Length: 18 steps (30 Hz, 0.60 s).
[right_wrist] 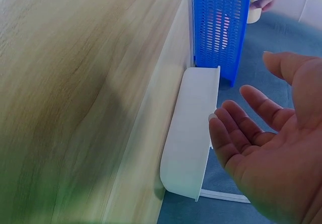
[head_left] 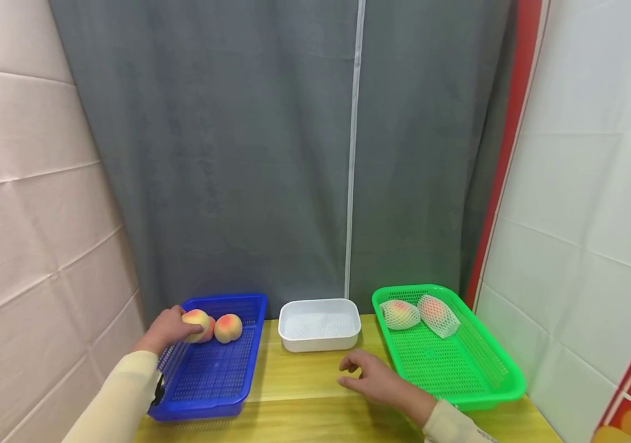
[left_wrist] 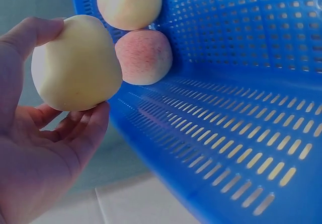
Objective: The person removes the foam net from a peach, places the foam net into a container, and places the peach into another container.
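Note:
My left hand point(head_left: 168, 329) grips a yellow-pink peach point(left_wrist: 78, 65) between thumb and fingers, over the left side of the blue basket point(head_left: 205, 378). Two more peaches are in that basket: a pale one point(head_left: 229, 328) and a redder one point(left_wrist: 145, 58), partly hidden behind the held peach in the head view. My right hand point(head_left: 371, 378) hangs above the table with loosely bent fingers and nothing in them. It is between the white tray point(head_left: 320, 344) and the green basket point(head_left: 448, 369).
Two peaches in white foam nets, one on the left point(head_left: 400, 314) and one on the right point(head_left: 438, 315), lie at the back of the green basket. A grey curtain point(head_left: 238, 154) hangs behind the wooden table point(head_left: 293, 394). Pale walls stand on both sides.

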Tool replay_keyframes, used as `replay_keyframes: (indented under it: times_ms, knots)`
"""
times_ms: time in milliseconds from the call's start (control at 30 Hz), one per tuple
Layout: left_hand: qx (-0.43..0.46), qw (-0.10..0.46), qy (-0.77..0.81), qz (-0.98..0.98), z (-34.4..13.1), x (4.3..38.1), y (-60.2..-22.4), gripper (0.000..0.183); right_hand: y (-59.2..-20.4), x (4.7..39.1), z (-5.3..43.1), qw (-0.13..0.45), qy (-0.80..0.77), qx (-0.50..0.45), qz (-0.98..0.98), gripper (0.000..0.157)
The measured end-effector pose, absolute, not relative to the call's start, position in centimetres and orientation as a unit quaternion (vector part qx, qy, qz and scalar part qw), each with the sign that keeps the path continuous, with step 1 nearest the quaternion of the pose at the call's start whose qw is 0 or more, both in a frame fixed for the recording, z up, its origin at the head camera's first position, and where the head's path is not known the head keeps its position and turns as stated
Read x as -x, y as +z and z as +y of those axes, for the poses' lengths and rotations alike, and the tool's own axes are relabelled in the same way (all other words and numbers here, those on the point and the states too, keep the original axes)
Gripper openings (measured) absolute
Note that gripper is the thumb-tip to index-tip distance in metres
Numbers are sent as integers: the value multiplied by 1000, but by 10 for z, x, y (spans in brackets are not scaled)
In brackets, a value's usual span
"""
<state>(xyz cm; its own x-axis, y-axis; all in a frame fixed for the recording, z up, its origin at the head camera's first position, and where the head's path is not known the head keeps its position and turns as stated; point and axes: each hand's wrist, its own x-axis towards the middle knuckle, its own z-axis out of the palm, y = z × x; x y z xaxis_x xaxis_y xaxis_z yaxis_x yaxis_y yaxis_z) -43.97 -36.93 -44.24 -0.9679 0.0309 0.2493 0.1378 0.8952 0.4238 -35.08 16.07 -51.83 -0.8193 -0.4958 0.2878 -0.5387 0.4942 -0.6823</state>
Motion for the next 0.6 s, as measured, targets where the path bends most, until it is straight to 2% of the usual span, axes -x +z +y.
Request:
replay_keyframes:
  times_ms: [233,367,467,600]
  knots:
    - [112,137,-206,-962,-412,502,-502,68,-518,350,162,29,403,-300,-864,23]
    - [73,85,-195,-974,-404,497,-499,59,-516,348,162,23,407,-298,-863,23]
    - [54,51,-190,-979,-395,489,-495,61,-515,348,163,18,409,-297,-863,22]
    - [96,66,-179,-977,-403,498,-510,69,-516,347,164,15,410,-294,-863,21]
